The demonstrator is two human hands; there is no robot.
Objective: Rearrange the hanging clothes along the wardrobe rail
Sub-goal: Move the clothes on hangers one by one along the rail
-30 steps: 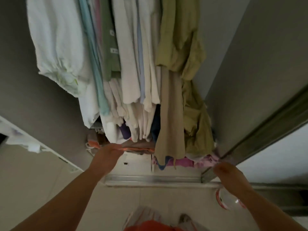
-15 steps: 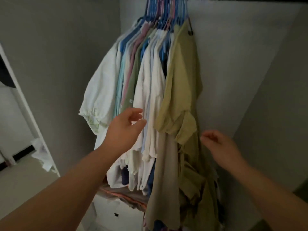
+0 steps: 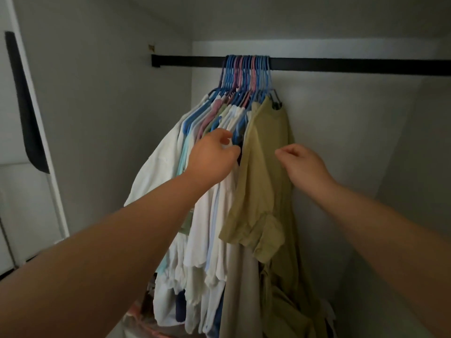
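A black wardrobe rail (image 3: 341,66) runs across the top. Several blue and pink hangers (image 3: 246,74) bunch together on it left of centre, carrying white, pale blue and green clothes (image 3: 210,240). An olive green shirt (image 3: 266,172) hangs at the right end of the bunch. My left hand (image 3: 214,159) reaches into the white garments just left of the olive shirt, its fingers curled among the fabric and hanger shoulders. My right hand (image 3: 302,164) hovers at the olive shirt's right side, fingers loosely curled, holding nothing that I can see.
The grey wardrobe back wall (image 3: 353,147) lies bare to the right of the bunch, under a long free stretch of rail. A grey side wall (image 3: 105,118) closes the left. A white door edge with a dark handle (image 3: 24,106) stands far left. Folded items (image 3: 146,313) lie below.
The view tilted up from the floor to the rail. Both hands rose from low down to shoulder height of the clothes, the left moving into the white garments.
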